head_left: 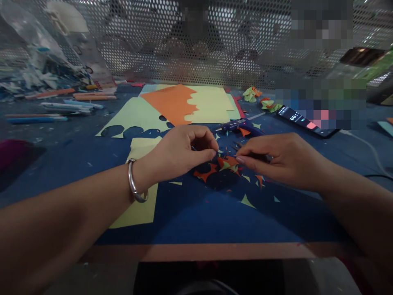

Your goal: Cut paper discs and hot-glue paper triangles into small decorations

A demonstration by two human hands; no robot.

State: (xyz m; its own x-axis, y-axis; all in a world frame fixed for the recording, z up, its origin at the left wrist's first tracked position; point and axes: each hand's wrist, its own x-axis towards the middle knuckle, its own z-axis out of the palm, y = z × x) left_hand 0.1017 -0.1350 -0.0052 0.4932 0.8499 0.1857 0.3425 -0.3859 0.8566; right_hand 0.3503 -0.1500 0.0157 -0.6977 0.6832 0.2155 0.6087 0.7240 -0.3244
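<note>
From my side, I see the small heap of orange and pale green paper scraps (229, 161) lying on the blue tabletop (196, 221), between my two hands. The fingertips of my left hand (178, 153) are narrow, almost meeting; those of my right hand (285, 162) are also brought close together. Whether either one holds something, I cannot tell. I judge these scraps very light, thin and easily bent or torn, so a gentle pinch at one edge suits them. The dark blue glue gun (245, 126) lies just behind.
</note>
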